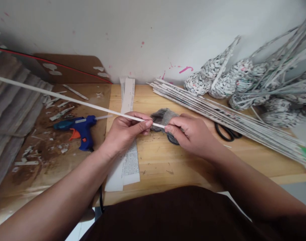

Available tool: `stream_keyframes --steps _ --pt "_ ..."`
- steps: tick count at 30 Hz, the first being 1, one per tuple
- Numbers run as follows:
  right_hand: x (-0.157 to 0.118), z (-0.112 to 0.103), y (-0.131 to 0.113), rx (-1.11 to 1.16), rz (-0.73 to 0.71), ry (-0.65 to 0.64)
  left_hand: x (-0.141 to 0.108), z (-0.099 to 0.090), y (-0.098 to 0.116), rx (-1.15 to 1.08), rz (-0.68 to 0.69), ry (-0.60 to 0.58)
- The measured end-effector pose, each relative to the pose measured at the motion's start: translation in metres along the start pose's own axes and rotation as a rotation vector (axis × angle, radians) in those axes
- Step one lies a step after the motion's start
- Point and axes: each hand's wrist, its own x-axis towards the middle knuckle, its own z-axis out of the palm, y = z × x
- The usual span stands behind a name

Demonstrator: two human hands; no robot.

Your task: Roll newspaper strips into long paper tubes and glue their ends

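Observation:
A long thin white rolled-paper stick [92, 104] slants from the upper left down to my two hands over the table. My left hand [130, 128] pinches it between thumb and fingers near its lower end. At the tip, my right hand [189, 131] is closed on the same stick, a short stretch showing between the hands. Behind my fingers lies a grey cloth [167, 116] with a dark patterned edge, partly hidden. Printed paper strips [131, 165] lie under and beside my left hand.
A blue glue gun [85, 129] rests on the stained brown sheet at left, among paper scraps. To the right are a bundle of paper sticks [205, 110], black-handled scissors [227, 134] partly underneath, and several woven paper balls [223, 85]. Stacked sheets [12, 97] stand far left.

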Motion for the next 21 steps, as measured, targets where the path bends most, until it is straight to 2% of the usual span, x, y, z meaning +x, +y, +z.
stream_keyframes --steps 2,6,9,12,17,21 --pt "-0.0009 0.0003 -0.0001 0.007 0.025 -0.020 -0.0006 0.0004 0.0001 0.010 0.004 0.000" --pt "-0.0007 0.0028 0.0016 -0.020 -0.092 0.095 -0.0016 0.0024 0.0011 0.001 -0.001 0.004" --pt "0.0006 0.0036 0.0020 -0.051 -0.126 0.114 -0.0021 0.0032 0.0015 -0.008 -0.012 0.009" --pt "0.0019 0.0027 0.0014 -0.039 -0.092 0.082 -0.0021 0.0028 0.0017 -0.017 -0.011 0.011" --pt "0.0023 0.0001 0.0004 0.057 -0.050 0.098 -0.0020 0.0019 0.0004 -0.014 -0.029 0.018" --pt "0.0005 -0.0025 0.0000 0.074 0.051 -0.020 -0.0018 0.0024 0.0000 0.005 -0.028 0.020"
